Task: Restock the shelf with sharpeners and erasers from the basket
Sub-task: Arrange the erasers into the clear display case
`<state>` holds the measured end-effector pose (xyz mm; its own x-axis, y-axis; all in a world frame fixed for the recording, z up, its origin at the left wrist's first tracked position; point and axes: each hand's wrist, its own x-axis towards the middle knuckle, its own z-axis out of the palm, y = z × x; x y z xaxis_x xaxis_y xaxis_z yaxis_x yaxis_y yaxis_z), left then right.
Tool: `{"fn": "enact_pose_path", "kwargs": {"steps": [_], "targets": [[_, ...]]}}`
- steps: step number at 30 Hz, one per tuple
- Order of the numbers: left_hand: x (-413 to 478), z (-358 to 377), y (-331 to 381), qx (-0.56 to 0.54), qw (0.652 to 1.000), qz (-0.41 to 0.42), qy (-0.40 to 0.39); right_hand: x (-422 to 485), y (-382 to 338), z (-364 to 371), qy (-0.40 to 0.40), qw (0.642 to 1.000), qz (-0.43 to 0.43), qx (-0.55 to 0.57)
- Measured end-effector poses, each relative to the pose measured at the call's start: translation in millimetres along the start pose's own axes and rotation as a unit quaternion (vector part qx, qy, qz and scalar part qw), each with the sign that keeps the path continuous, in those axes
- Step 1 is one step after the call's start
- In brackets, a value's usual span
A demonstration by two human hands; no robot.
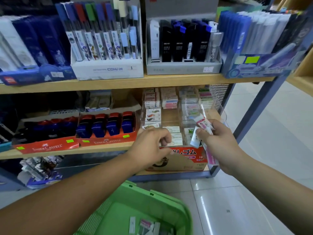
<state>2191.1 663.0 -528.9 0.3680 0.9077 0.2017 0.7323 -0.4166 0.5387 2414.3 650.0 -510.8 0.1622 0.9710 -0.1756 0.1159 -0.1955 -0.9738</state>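
The right hand [220, 143] grips a small bunch of wrapped erasers [204, 126]. The white and pink packs are fanned between thumb and fingers and held just in front of the right end of the clear organiser [171, 116]. The left hand [150, 146] is just to the left of it, knuckles up, fingers curled at the organiser's front edge. Whether those fingers pinch anything cannot be told, since the fingertips are turned under.

The organiser stands at the right end of the middle shelf [101, 149], its compartments partly filled with stacked eraser packs. To its left on the same shelf, two red Faber-Castell trays [108, 141] sit side by side at the front edge, holding rows of blue-and-red sharpeners [105, 126].

Under the hands, on the lower shelf, stands a red carton with Japanese lettering [186, 160]. The green basket [162, 200] is at the bottom of the view, between the forearms, with a few loose eraser packs [145, 224] lying in it.

On the upper shelf, a white Conan display box [108, 70] holds upright pens or pencils. Beside it to the right is a grey display [183, 68] of black and blue Deli boxes.
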Motion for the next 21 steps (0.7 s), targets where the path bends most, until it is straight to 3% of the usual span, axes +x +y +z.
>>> {"fn": "enact_pose_path", "kwargs": {"steps": [10,21], "targets": [[-1.1,8.0,-0.9,0.063,0.997,0.043,-0.006,-7.0,-1.3,-2.9,-0.01,1.0,0.008,0.008],[-15.5,14.5,3.7,0.03,0.998,0.053,-0.018,-16.4,-5.6,-1.9,0.001,1.0,0.013,-0.013]]}}
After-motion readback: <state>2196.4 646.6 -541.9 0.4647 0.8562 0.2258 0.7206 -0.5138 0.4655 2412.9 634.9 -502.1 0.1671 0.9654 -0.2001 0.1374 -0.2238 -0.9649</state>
